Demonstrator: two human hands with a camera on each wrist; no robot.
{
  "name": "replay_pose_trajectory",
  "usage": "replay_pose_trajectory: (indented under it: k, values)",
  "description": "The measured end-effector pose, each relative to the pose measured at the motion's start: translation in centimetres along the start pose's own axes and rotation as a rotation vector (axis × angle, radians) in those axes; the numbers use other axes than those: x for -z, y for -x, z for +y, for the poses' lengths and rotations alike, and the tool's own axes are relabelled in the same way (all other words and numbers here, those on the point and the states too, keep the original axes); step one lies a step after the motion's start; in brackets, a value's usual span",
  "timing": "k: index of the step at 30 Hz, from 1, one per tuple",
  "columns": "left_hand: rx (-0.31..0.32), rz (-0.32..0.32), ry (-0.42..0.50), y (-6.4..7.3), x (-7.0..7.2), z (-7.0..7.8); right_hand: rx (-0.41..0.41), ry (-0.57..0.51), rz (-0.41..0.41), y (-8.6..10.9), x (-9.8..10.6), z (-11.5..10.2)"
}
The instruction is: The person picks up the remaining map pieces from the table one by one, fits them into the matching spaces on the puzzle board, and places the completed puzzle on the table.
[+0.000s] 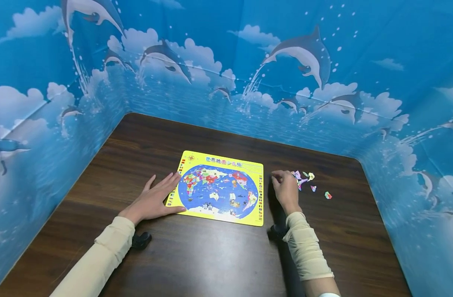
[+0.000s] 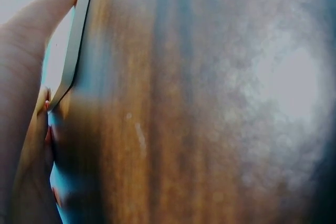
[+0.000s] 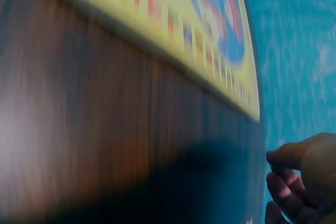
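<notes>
A yellow world-map puzzle board [image 1: 222,161], printed with a blue oval map and rows of small flags, lies flat on the table. My left hand [image 1: 157,200] rests at its left side, fingers spread over the edge and thumb on the lower left corner. In the left wrist view the thumb [image 2: 39,14] lies against the board's edge [image 2: 79,30]. Just right of the board is my right hand [image 1: 287,190], fingers curled. Its thumb [image 3: 286,156] and forefinger come together at the tips; whether something small is between them is hidden. Several small colourful pieces [image 1: 300,180] lie beyond that hand.
One loose piece [image 1: 328,195] lies apart to the right, with a smaller piece [image 1: 313,188] nearer the group. The dark wooden table [image 1: 219,255] ends at a blue curtain [image 1: 226,95] printed with dolphins. Black wrist devices [image 1: 141,240] sit below both hands.
</notes>
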State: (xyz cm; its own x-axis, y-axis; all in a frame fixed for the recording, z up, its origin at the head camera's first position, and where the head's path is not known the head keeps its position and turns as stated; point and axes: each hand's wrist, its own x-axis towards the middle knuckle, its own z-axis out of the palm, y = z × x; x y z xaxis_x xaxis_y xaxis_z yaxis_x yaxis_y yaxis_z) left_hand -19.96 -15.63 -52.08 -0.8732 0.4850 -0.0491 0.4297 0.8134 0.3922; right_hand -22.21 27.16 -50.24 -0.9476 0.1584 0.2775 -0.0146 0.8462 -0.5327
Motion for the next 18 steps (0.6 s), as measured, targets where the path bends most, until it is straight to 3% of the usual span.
replay_pose_trajectory:
  k: [4, 8, 18]
  values:
    - [-0.008, 0.008, 0.003, 0.1, -0.1, -0.1, -0.105, 0.030, 0.063, -0.1, 1.7, 2.9]
    - [-0.014, 0.001, 0.000, 0.1, 0.0, -0.2, -0.207, 0.068, 0.051, 0.0, 2.8, 5.0]
    - [-0.002, -0.011, 0.002, 0.0, 0.1, 0.0, -0.222, 0.095, -0.042, -0.5, 3.4, 5.9]
